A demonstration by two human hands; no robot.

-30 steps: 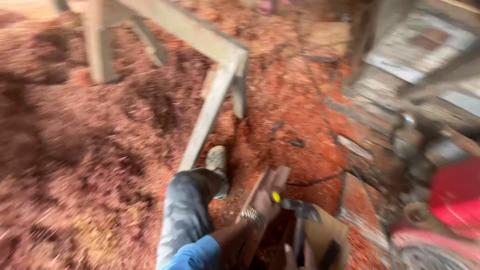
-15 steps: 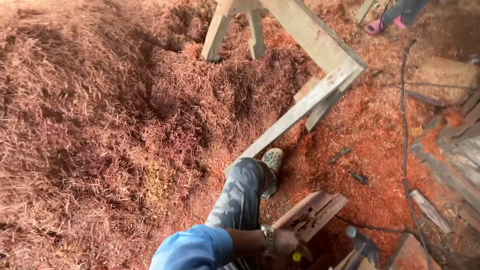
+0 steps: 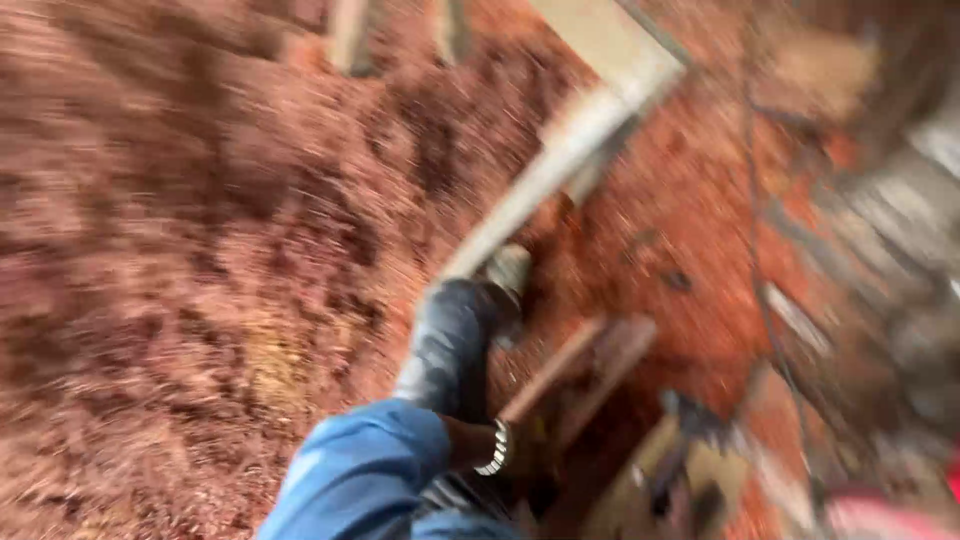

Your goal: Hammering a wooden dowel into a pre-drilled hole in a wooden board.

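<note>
We record a reddish wooden plank (image 3: 580,375) lying at the near centre of the scene, running from the near edge up and to the right across the floor. It rests on red sawdust (image 3: 180,250), which covers nearly all the floor and is heaped high on the left.

The left hand (image 3: 520,450) lies against the near end of the plank, a metal watch band (image 3: 495,447) at the wrist and a blue sleeve (image 3: 360,480) behind it. The picture is heavily blurred. We cannot tell whether the fingers of this grip are spread or pressed together, nor whether they close on the plank or merely touch it. The right hand is not in view.

As to progress, in our judgement the plank is not yet lifted: it appears to lie flat on the floor, with the hand only at its near end. Anything further remains undone, as far as the picture shows.

Just left of the plank we note the person's leg (image 3: 450,340) in dark trousers, with a pale shoe (image 3: 508,272) at its far end. Beyond the shoe a pale timber frame (image 3: 560,170) slants toward the far right. A dark tool-like shape (image 3: 690,415) lies near right of the plank; its kind is not discernible. A thin cable (image 3: 760,260) runs down the right side.
</note>
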